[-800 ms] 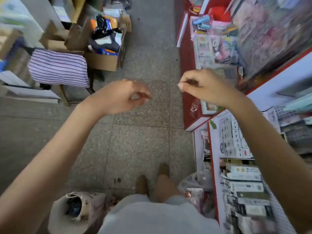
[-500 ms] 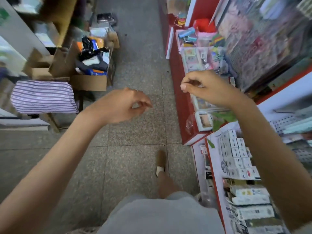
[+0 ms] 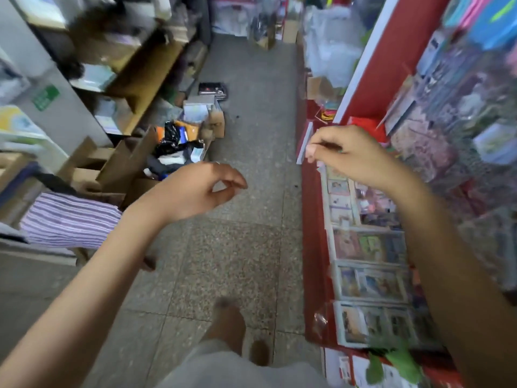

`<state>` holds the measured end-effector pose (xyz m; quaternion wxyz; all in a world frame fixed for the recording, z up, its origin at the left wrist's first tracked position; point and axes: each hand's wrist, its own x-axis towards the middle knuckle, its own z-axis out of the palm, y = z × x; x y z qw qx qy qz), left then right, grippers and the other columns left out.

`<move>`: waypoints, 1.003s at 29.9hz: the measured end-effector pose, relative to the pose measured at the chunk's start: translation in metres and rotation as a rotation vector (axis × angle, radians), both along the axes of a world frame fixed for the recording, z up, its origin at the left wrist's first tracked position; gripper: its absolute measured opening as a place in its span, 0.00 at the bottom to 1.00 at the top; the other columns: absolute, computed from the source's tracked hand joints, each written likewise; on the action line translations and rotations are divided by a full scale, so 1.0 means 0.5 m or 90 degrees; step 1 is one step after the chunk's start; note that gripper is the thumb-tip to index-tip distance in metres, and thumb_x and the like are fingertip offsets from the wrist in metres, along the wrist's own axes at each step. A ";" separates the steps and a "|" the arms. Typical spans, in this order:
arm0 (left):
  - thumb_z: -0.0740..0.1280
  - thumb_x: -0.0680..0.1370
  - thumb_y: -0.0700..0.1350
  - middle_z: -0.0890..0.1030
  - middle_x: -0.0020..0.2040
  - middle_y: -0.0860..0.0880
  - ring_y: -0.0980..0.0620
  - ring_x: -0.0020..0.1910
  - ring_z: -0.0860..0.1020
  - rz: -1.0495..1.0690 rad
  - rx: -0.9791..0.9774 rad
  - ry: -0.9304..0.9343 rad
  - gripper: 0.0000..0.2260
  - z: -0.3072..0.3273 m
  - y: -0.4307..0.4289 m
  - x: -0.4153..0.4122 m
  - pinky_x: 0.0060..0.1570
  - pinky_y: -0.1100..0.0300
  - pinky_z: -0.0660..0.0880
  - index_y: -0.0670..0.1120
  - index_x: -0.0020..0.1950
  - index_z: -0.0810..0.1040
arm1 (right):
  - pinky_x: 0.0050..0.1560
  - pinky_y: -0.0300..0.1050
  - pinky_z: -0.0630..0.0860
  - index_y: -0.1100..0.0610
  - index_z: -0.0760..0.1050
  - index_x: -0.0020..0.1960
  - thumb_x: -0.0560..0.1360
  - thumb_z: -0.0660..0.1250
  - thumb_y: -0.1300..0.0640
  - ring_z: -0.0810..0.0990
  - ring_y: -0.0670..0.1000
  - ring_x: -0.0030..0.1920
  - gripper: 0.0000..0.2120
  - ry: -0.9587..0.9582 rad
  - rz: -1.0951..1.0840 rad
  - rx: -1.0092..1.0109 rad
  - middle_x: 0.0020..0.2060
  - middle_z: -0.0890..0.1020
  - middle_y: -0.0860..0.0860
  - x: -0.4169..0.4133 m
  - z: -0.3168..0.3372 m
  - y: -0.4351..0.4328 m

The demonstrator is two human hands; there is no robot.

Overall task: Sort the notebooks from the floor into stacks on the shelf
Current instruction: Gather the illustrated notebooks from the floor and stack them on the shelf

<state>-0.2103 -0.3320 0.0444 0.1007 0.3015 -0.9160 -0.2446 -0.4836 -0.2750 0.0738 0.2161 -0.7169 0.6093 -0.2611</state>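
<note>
A narrow shop aisle of speckled grey stone floor tiles (image 3: 246, 261) runs ahead, crowded with stock on both sides, much of it blurred. The landmark is the long red display shelf (image 3: 313, 247) along the right edge of the aisle. Lying on its low ledge are rows of flat, picture-covered booklets (image 3: 369, 247), side by side and face up, probably so that the covers can be read from above.

Across the aisle from the red display shelf, an open brown cardboard box (image 3: 131, 161) holds mixed goods and a black plastic bag. A purple-and-white striped cloth (image 3: 70, 219) lies nearer the person than the box. Farther up the aisle, a pale flat stack (image 3: 200, 106) sits on another carton. It may be the notebooks to collect, but it is too blurred to tell.

The person's left hand (image 3: 195, 189) hangs over the open floor, well apart from the red display shelf. Its fingers are loosely curled with the thumb near the forefinger, and it grips nothing. The right hand (image 3: 352, 155) is raised just beside the shelf's front edge. It is also loosely curled and seen from the back, with nothing visible in it. No notebook is being carried. Both arms are raised and free, and a foot (image 3: 228, 323) is set forward on the tiles, so this looks like a walk along the aisle to fetch more from the floor.
</note>
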 end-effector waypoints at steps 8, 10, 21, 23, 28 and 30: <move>0.66 0.77 0.41 0.83 0.50 0.54 0.58 0.49 0.80 0.050 0.013 0.015 0.09 -0.008 -0.355 -0.030 0.51 0.60 0.75 0.48 0.55 0.81 | 0.49 0.46 0.74 0.50 0.77 0.41 0.76 0.63 0.56 0.81 0.47 0.43 0.07 -0.063 0.024 -0.014 0.38 0.82 0.45 -0.034 -0.026 -0.385; 0.66 0.77 0.42 0.82 0.49 0.55 0.59 0.47 0.79 0.044 -0.005 0.008 0.09 -0.010 -0.453 -0.050 0.48 0.64 0.73 0.48 0.55 0.81 | 0.50 0.46 0.74 0.47 0.76 0.41 0.75 0.62 0.54 0.80 0.45 0.43 0.07 -0.064 0.026 -0.002 0.38 0.82 0.44 -0.045 -0.028 -0.479; 0.66 0.77 0.41 0.79 0.51 0.57 0.64 0.48 0.76 -0.034 0.025 0.063 0.09 -0.030 -0.888 -0.263 0.50 0.70 0.69 0.48 0.56 0.80 | 0.47 0.36 0.72 0.57 0.79 0.43 0.77 0.63 0.62 0.79 0.41 0.41 0.07 -0.078 -0.026 0.003 0.38 0.82 0.46 -0.224 -0.034 -0.883; 0.66 0.77 0.40 0.80 0.52 0.54 0.60 0.51 0.77 -0.035 0.037 0.062 0.09 -0.044 -0.964 -0.306 0.53 0.64 0.72 0.46 0.56 0.80 | 0.45 0.33 0.71 0.55 0.78 0.42 0.77 0.63 0.61 0.78 0.39 0.39 0.07 -0.061 -0.027 -0.003 0.38 0.82 0.47 -0.268 -0.044 -0.961; 0.67 0.76 0.39 0.80 0.51 0.55 0.61 0.50 0.77 0.000 0.036 0.075 0.09 -0.066 -1.165 -0.431 0.52 0.65 0.72 0.46 0.55 0.81 | 0.52 0.48 0.76 0.53 0.78 0.42 0.76 0.63 0.56 0.81 0.45 0.43 0.07 -0.072 -0.014 -0.009 0.38 0.82 0.45 -0.406 -0.071 -1.160; 0.67 0.76 0.39 0.80 0.50 0.54 0.62 0.49 0.77 0.021 0.043 0.095 0.08 -0.056 -1.240 -0.483 0.51 0.70 0.71 0.45 0.55 0.81 | 0.53 0.53 0.76 0.53 0.79 0.42 0.76 0.63 0.54 0.81 0.47 0.44 0.07 -0.066 -0.003 0.006 0.38 0.82 0.46 -0.458 -0.072 -1.241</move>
